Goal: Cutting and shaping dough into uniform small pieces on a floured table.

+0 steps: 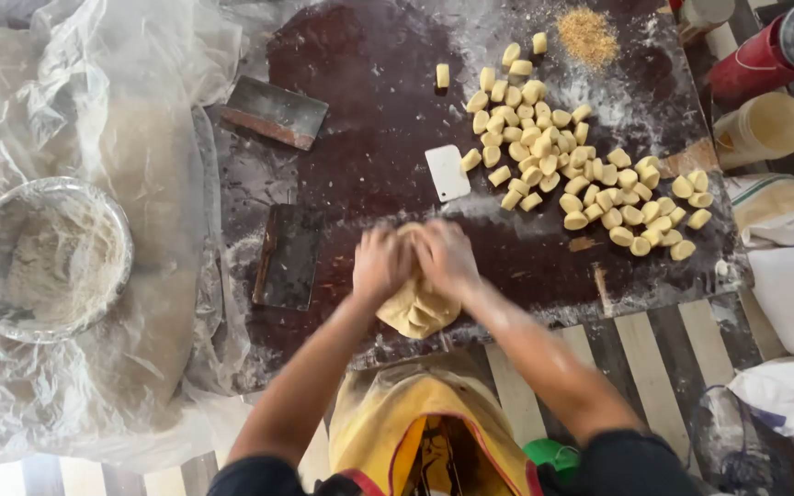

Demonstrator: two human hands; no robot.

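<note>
Right now I have my left hand (380, 262) and right hand (446, 255) in a closed grip on the pale yellow dough lump (418, 308) at the worktop's (360, 110) six o'clock edge, where, I judge, a hard push could slide it off.

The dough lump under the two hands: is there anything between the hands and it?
Nothing visible. The left hand and the right hand press directly on the dough lump at the near edge of the dark board. The white scraper and the cut dough pieces lie farther away, apart from the hands.
</note>
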